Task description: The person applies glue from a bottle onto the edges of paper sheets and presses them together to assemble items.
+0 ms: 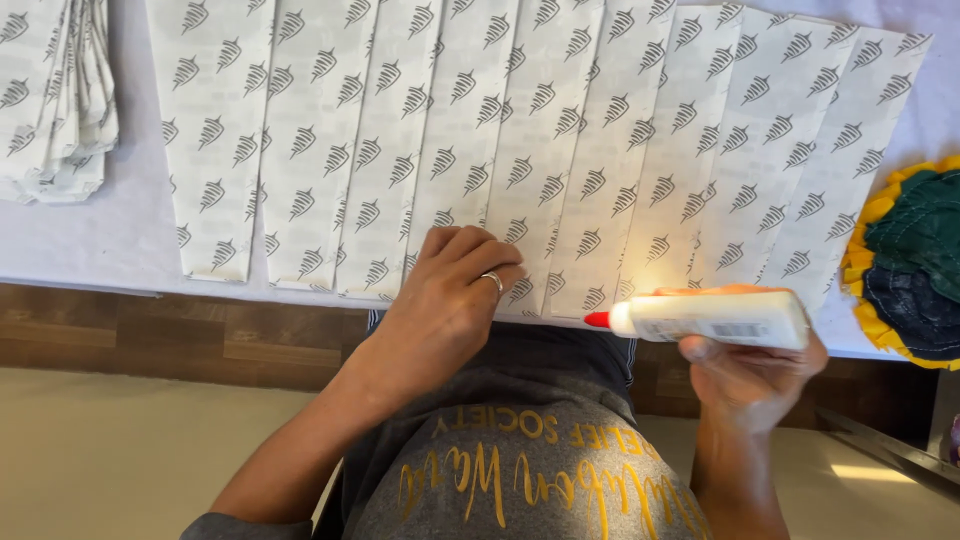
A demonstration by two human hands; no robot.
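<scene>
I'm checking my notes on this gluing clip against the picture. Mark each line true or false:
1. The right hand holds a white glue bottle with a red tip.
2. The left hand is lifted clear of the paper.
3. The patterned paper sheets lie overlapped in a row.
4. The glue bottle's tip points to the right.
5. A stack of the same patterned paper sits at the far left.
1. True: the right hand grips the glue bottle, white with a red tip.
2. False: the left hand rests with its fingers on the lower edges of the paper sheets.
3. True: they overlap side by side across the white table.
4. False: the tip points left, toward the left hand.
5. True: the paper stack lies at the table's left end.
</scene>
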